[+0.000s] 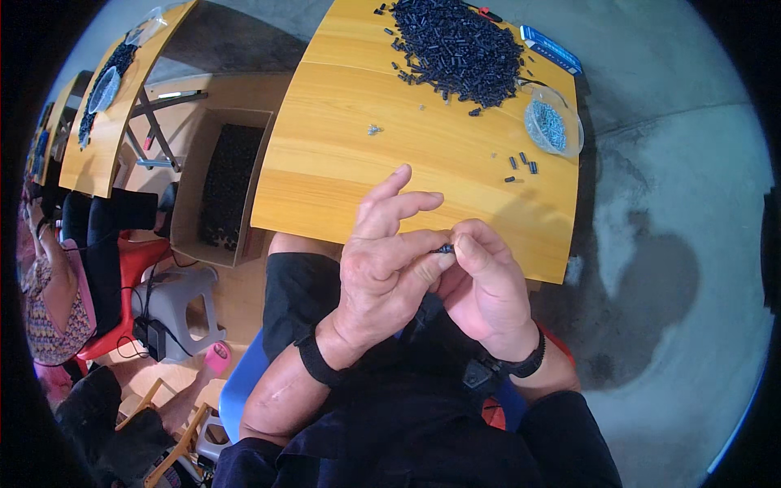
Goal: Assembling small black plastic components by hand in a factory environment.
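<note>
Between both hands, just off the near edge of the wooden table, is a small black cylindrical part. My left hand pinches it between thumb and forefinger, the other fingers raised and spread. My right hand closes its thumb and fingertips on the same part from the right. The fingers cover most of it. A large heap of similar black cylindrical parts lies at the table's far side. Several loose black parts rest on the right, beyond my right hand.
A clear plastic bowl of small silvery-blue pieces stands at the right edge, near a blue box. Tiny metal pieces lie mid-table. Left on the floor are a carton of black parts and a grey stool; other people sit beyond.
</note>
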Tool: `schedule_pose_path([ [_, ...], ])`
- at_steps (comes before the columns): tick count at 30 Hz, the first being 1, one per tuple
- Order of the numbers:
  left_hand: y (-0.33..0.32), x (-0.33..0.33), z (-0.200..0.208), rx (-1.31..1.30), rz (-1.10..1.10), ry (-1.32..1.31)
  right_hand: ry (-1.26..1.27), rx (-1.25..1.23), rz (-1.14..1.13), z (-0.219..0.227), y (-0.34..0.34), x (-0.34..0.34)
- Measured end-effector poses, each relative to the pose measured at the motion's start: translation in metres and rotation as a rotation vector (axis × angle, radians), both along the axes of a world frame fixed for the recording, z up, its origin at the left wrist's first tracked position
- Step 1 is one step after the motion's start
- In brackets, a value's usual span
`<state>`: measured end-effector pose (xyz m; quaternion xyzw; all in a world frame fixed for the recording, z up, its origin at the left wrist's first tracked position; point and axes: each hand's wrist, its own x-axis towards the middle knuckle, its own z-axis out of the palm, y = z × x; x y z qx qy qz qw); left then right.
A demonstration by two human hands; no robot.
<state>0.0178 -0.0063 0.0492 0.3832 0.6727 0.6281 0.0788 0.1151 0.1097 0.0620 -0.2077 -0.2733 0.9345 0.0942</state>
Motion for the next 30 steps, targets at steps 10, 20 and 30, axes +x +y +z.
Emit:
schedule_pose_path([
  [10, -0.001, -0.004, -0.002, 0.032, -0.120, -0.121, -0.015, 0.032, 0.173, 0.005, -0.001, -0.005],
  [20, 0.001, -0.005, 0.001, 0.066, -0.221, -0.118, 0.080, 0.100, 0.321, -0.012, 0.014, 0.001],
  [30, -0.002, -0.010, 0.007, 0.033, -0.342, -0.162, 0.054, 0.110, 0.272, -0.006, 0.008, 0.001],
])
